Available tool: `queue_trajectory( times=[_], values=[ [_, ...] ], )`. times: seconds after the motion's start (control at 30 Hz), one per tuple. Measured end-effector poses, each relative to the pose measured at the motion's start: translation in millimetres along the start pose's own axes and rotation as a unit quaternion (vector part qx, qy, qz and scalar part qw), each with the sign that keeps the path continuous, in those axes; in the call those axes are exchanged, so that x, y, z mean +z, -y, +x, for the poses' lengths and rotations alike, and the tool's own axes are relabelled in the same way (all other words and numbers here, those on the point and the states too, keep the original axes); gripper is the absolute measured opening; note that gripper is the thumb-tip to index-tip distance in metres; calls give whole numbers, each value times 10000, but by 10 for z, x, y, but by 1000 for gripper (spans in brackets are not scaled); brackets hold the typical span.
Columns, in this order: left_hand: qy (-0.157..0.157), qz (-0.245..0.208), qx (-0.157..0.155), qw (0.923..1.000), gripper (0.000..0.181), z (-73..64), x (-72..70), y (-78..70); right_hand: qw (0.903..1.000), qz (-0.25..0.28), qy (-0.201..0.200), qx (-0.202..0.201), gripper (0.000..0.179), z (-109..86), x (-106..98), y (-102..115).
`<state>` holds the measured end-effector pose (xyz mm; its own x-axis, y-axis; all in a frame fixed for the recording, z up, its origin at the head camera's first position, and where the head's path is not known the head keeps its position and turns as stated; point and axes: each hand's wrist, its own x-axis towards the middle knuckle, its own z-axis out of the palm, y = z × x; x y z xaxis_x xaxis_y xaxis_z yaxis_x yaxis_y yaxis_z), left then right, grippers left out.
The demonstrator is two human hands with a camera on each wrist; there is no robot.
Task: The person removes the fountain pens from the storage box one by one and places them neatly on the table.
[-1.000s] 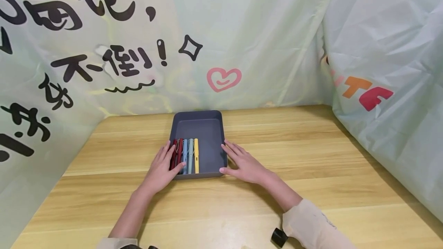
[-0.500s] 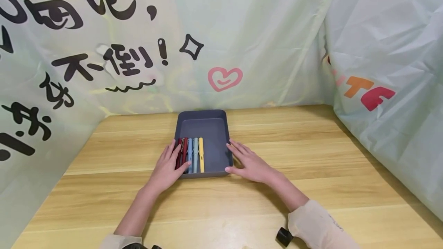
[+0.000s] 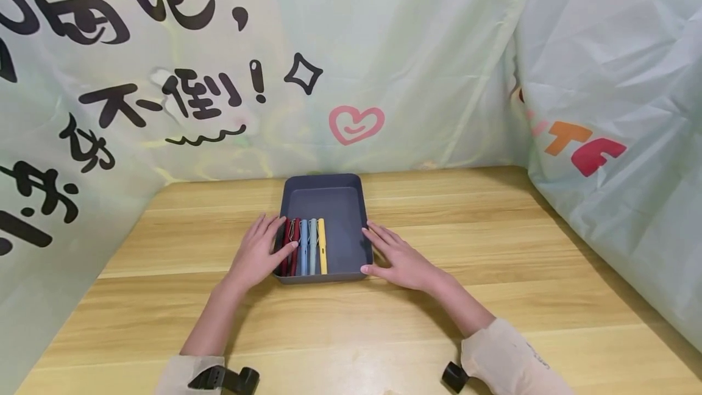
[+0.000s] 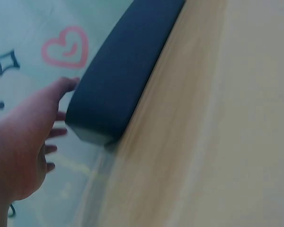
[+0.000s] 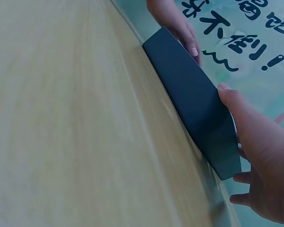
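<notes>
A dark blue-grey rectangular tray (image 3: 342,218) sits on the table toward the back. Capped pens lie side by side in its left half: dark red (image 3: 294,258), blue (image 3: 304,258), pale teal (image 3: 313,255) and yellow (image 3: 322,249) ones. My left hand (image 3: 256,255) is at the tray's left side, fingers extended at the rim, thumb reaching over the red pens. On the right side, my right hand (image 3: 403,264) has its fingertips along the rim and its thumb at the near right corner. In the right wrist view, that thumb (image 5: 229,97) touches the tray's upper edge.
The wooden table (image 3: 493,230) stretches around the tray on all sides. A printed cloth (image 3: 428,78) hangs behind it, close to the tray's far edge, and another cloth (image 3: 620,200) drapes down the right side. Wrist-worn black devices (image 3: 454,377) sit by both sleeves.
The tray and both hands have shifted to the right in the head view. Since then my left hand has drawn slightly left, its thumb moving up over the pens; the right hand stays at the rim.
</notes>
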<state>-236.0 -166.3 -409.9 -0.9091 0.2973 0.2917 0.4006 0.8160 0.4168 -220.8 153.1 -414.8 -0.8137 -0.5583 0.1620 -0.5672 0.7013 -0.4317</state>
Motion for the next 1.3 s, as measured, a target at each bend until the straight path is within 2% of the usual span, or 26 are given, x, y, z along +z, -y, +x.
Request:
queue_trajectory(
  times=[0.1, 0.23, 0.33, 0.53, 0.73, 0.9, 1.07, 1.3],
  values=[
    [64, -145, 100, 9998, 72, 31, 15, 122, 10000, -17, 13, 19, 81, -14, 4, 2],
    [319, -613, 40, 9976, 71, 24, 46, 234, 10000, 17, 31, 26, 82, -11, 2, 12],
    [439, -930, -53, 9947, 69, 18, 47, 261, 10000, 18, 1, -35, 81, 9, -6, 23],
    [529, -1142, -167, 9919, 67, 19, 43, 270, 10000, -31, -31, -81, 80, 64, -41, 57],
    [567, -1174, -194, 9913, 67, 13, 56, 288, 9987, 69, -502, 58, 65, 176, -67, 177],
    [600, -1239, -199, 9903, 67, 13, 71, 285, 9963, 180, -838, -109, 48, 318, -83, 329],
    [593, -1270, -204, 9899, 66, 21, 92, 297, 9974, 414, -582, -111, 39, 487, -48, 475],
    [610, -1349, -206, 9888, 65, 36, 122, 281, 9940, 1055, -151, 263, 29, 655, 73, 570]
  ],
)
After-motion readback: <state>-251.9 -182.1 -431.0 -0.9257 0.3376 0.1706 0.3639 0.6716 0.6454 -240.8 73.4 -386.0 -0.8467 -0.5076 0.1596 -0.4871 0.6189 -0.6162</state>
